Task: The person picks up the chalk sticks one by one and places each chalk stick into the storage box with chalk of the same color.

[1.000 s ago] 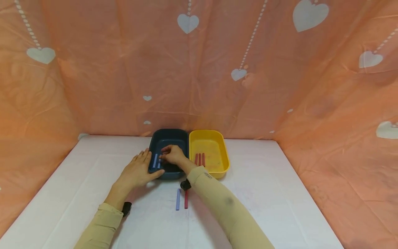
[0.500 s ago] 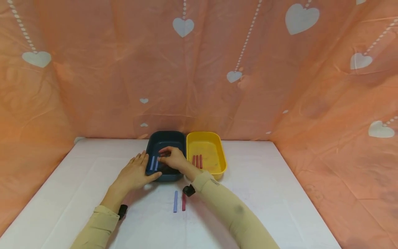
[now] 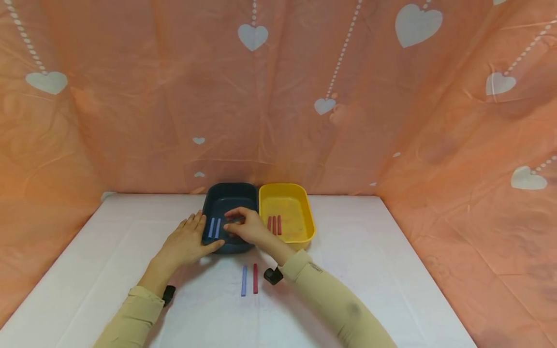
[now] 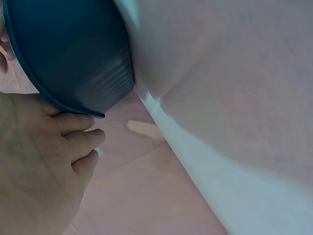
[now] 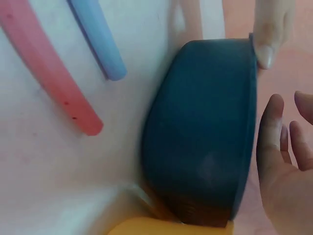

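Observation:
Two blue chalk sticks lie side by side in the left part of the dark blue tray. My left hand rests along that tray's left rim with the fingers extended and the thumb at the near edge. Over the tray's near part, my right hand has thumb and fingers apart and nothing between them. In the right wrist view it shows beyond the rim, fingers spread. Nearer on the table are one blue chalk stick and one red chalk stick, parallel and apart.
A yellow tray stands against the right side of the dark blue one, with three red chalk sticks at its near left. Behind the white table hangs an orange cloth with white hearts.
My right hand has drawn slightly right, away from the second blue chalk stick, which now lies fully in sight. The red stick on the table is no longer partly covered. My left hand keeps its place.

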Motion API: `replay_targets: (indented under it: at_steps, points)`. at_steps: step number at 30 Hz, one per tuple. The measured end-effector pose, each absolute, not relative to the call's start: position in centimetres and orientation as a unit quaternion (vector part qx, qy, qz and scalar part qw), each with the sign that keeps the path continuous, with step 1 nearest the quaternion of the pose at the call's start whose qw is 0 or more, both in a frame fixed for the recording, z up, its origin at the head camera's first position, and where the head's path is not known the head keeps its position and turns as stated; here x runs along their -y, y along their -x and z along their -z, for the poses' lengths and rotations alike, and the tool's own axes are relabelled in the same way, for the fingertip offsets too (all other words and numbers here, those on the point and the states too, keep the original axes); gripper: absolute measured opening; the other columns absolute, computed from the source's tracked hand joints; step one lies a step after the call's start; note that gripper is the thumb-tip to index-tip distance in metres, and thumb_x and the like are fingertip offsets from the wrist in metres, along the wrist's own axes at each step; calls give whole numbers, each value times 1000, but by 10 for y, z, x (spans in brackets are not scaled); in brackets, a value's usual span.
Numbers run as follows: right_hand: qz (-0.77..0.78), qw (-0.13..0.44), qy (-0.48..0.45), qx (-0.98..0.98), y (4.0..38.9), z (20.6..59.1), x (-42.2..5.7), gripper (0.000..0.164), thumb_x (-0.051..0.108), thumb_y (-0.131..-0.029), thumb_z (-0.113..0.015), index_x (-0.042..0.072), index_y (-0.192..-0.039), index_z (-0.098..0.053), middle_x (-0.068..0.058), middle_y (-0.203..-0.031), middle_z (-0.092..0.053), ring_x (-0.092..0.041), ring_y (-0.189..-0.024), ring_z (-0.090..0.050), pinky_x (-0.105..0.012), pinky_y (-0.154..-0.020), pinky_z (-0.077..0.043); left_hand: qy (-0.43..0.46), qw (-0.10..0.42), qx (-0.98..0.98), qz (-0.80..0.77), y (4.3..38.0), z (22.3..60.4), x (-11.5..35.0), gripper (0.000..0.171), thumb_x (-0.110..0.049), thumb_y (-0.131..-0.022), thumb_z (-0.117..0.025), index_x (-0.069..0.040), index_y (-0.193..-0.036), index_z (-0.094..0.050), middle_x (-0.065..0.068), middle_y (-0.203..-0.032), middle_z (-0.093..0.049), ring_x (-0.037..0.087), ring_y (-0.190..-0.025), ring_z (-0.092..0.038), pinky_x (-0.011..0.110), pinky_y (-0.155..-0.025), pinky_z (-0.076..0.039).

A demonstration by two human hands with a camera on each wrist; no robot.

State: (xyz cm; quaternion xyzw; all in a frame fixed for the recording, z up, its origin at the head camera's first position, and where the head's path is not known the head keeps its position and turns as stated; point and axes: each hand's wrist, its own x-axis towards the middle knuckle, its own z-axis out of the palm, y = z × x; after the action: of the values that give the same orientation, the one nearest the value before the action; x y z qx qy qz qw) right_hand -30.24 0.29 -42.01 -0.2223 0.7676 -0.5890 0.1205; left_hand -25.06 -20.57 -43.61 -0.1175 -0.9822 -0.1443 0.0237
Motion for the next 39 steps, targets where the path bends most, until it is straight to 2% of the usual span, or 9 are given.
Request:
replay_targets:
  at_steps: [3,5,8,13,20,24,26,34,39]
  points:
    - [591,120,223,-766,297,420,-11,35,5,-96,-74,-7,-128,-65,-28,-128,-65,-17,-77,-72,-36,-78,-64,117,25,983,140,250,436,206,106,-66,-96,-60,20,-151,-33,40,-160,-27,57,-149,-26,64,-122,-22]
    - [591,116,222,-766,293,419,-16,34,6,-96,-74,-5,-127,-66,-27,-128,-65,-17,-77,-72,-34,-77,-64,116,28,983,139,250,435,205,106,-66,-95,-60,20,-151,-33,40,-160,-27,57,-148,-27,64,-122,-23]
    - [593,116,220,-766,287,419,-24,32,7,-96,-74,-2,-126,-66,-27,-128,-65,-18,-79,-72,-39,-81,-64,115,30,983,139,250,435,204,106,-66,-95,-60,20,-151,-33,40,-160,-27,57,-149,-27,65,-122,-23]
    - [596,116,224,-763,277,420,-36,33,5,-96,-73,-4,-126,-65,-28,-125,-65,-19,-78,-72,-48,-85,-62,116,33,983,138,250,435,204,107,-68,-95,-60,20,-151,-33,40,-160,-27,56,-149,-28,65,-122,-24]
    - [592,119,226,-765,263,424,-53,34,6,-95,-74,-5,-126,-65,-18,-111,-70,-13,-77,-67,-25,-76,-60,117,34,983,137,249,434,204,108,-68,-95,-59,21,-151,-33,40,-160,-28,56,-149,-28,65,-122,-24]
    - [591,125,229,-763,254,429,-63,35,7,-96,-74,-7,-127,-64,-15,-105,-71,-23,-80,-69,-28,-78,-61,117,35,983,134,249,435,203,107,-67,-95,-60,21,-150,-34,41,-159,-29,56,-148,-29,65,-121,-25]
    - [590,130,229,-763,250,432,-67,35,6,-96,-74,-7,-127,-64,-17,-106,-71,-26,-82,-70,-30,-79,-62,116,35,984,134,250,435,203,107,-67,-94,-61,21,-150,-35,40,-159,-29,56,-148,-29,65,-121,-25]
    - [552,141,222,-791,237,442,-82,35,11,-94,-77,-4,-124,-66,-21,-118,-67,-15,-84,-67,-20,-71,-56,118,36,983,136,250,435,202,107,-67,-94,-62,21,-150,-35,41,-159,-30,56,-147,-30,64,-121,-26]
    - [525,138,257,-800,231,448,-88,36,6,-91,-76,-8,-122,-66,-24,-117,-68,-20,-87,-71,-17,-68,-56,121,36,982,138,249,433,201,107,-67,-94,-61,21,-149,-35,41,-158,-30,56,-148,-30,64,-121,-26]
